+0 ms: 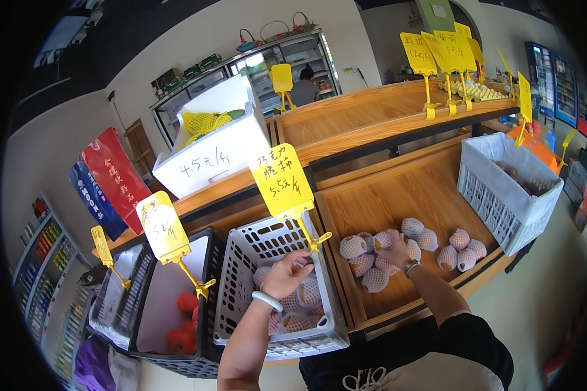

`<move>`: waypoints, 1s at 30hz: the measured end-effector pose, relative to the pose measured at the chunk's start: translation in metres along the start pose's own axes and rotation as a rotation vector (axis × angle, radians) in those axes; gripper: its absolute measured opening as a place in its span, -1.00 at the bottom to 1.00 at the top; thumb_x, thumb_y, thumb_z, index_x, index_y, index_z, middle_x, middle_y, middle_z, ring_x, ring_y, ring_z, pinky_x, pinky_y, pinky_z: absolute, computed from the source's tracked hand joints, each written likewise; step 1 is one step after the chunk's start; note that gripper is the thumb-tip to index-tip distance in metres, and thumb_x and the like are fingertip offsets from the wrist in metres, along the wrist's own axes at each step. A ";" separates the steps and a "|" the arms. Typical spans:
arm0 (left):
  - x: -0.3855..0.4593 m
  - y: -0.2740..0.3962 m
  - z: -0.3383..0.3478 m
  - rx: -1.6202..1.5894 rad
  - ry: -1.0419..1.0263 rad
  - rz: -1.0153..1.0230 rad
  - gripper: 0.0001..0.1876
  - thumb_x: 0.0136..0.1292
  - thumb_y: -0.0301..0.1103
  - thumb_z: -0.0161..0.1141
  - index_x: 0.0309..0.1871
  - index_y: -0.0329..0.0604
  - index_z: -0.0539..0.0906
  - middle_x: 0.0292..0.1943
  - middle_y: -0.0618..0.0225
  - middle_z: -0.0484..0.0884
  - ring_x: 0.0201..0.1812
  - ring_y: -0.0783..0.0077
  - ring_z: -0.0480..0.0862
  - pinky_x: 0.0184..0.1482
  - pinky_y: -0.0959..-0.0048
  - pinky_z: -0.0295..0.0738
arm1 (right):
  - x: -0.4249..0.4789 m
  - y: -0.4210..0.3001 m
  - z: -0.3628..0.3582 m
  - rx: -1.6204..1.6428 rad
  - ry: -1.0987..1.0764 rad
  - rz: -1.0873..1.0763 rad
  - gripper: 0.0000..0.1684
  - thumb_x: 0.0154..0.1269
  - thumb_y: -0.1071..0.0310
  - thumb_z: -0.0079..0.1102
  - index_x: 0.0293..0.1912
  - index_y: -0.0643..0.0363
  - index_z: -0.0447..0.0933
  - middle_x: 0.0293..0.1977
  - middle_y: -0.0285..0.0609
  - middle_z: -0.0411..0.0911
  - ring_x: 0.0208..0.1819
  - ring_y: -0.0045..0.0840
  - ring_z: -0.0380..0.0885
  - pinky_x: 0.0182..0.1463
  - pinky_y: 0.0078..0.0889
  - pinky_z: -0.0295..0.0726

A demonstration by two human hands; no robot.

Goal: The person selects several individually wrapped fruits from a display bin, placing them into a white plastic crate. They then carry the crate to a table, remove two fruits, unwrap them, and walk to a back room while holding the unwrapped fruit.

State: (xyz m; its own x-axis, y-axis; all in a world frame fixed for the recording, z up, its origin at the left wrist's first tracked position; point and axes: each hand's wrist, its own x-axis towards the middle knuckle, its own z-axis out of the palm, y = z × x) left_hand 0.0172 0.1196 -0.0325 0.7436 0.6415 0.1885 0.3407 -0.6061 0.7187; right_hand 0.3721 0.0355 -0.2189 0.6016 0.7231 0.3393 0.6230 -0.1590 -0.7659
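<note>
My left hand (287,276), with a pale bangle (268,300) at the wrist, reaches over a grey plastic crate (235,303). Several round fruits in white foam nets (293,322) lie inside. A small dark patch shows by its thumb and fingertips; whether that is something held cannot be told. On the wooden display tray (372,207), my right hand (397,253) has its fingers around a foam-netted fruit (382,239) in a loose cluster. More netted fruits (375,280) touch one another about this hand. A separate group of netted fruits (462,249) sits farther right.
Left of the grey crate, a black crate (208,273) holds fruit in red nets (182,337). Yellow sign holders (283,183) rise from the crates. A white foam box (210,161) stands behind; a lined white basket (499,190) is at right. A person (305,88) is far back.
</note>
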 end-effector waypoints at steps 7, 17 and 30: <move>-0.006 0.011 0.005 -0.195 0.080 0.113 -0.65 0.40 -0.31 0.29 0.17 -0.26 0.58 -0.19 0.36 0.70 -0.42 0.67 0.59 -0.35 0.57 0.55 | -0.013 -0.069 -0.027 1.014 0.087 -0.115 -0.16 0.23 0.49 0.37 0.37 0.27 0.09 0.16 -0.04 0.40 0.15 -0.46 0.49 0.16 -0.38 0.61; -0.016 0.026 0.003 -0.916 -0.402 0.089 -0.29 0.49 0.03 0.11 0.49 -0.23 0.18 0.23 0.13 0.50 0.13 0.31 0.63 0.08 0.33 0.64 | -0.088 -0.235 -0.056 0.138 -0.111 -0.914 0.04 -0.05 0.14 0.56 0.41 0.04 0.26 0.28 0.00 0.31 0.31 -0.10 0.36 0.30 -0.03 0.48; -0.009 0.030 -0.040 -0.594 0.212 -0.256 -0.21 0.28 0.15 0.32 0.35 -0.21 0.31 -0.26 0.34 0.69 -0.52 0.64 0.60 -0.57 0.73 0.43 | -0.111 -0.162 -0.040 0.461 0.020 -0.471 -0.23 0.30 0.39 0.32 0.41 0.25 0.19 0.37 0.10 0.21 0.07 -0.35 0.50 0.07 -0.35 0.60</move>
State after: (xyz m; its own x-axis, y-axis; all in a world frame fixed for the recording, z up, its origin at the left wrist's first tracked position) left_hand -0.0022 0.1140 0.0142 0.5324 0.8452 0.0469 0.0724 -0.1007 0.9923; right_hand 0.2240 -0.0457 -0.1110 0.3289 0.6319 0.7018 0.5468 0.4785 -0.6871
